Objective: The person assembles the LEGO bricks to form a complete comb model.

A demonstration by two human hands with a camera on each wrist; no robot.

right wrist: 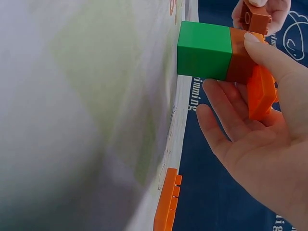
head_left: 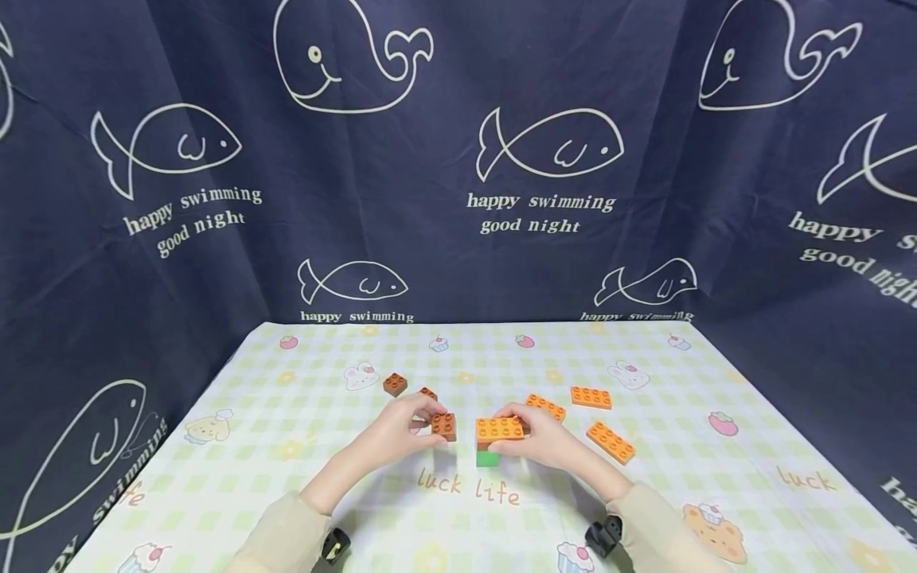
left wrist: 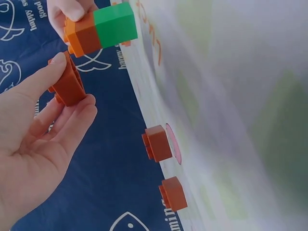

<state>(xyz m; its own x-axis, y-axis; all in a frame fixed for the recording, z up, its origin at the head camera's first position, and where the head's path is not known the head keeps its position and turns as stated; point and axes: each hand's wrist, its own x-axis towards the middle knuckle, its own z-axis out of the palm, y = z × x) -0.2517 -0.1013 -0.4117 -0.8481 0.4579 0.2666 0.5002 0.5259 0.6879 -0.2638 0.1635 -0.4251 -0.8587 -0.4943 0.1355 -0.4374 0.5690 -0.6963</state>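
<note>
My left hand point(head_left: 403, 424) pinches a square brown toy building brick point(left wrist: 70, 84) between thumb and fingers, above the table and left of a small stack. My right hand point(head_left: 542, 432) holds that stack, its thumb on the stack's brown brick point(right wrist: 240, 57). A green block point(right wrist: 204, 50) forms the bottom, the brown brick sits on it, and a long orange brick point(head_left: 499, 430) lies on top. The orange brick sticks out past the brown one toward my right palm. In the head view the right fingers behind the stack are partly hidden.
Two more brown bricks, one farther left point(head_left: 395, 385) and one behind my left hand point(head_left: 428, 394), lie on the checked tablecloth point(head_left: 286, 509). Three long orange bricks point(head_left: 591, 397) lie behind and right of my right hand. A dark blue curtain point(head_left: 458, 159) hangs behind the table.
</note>
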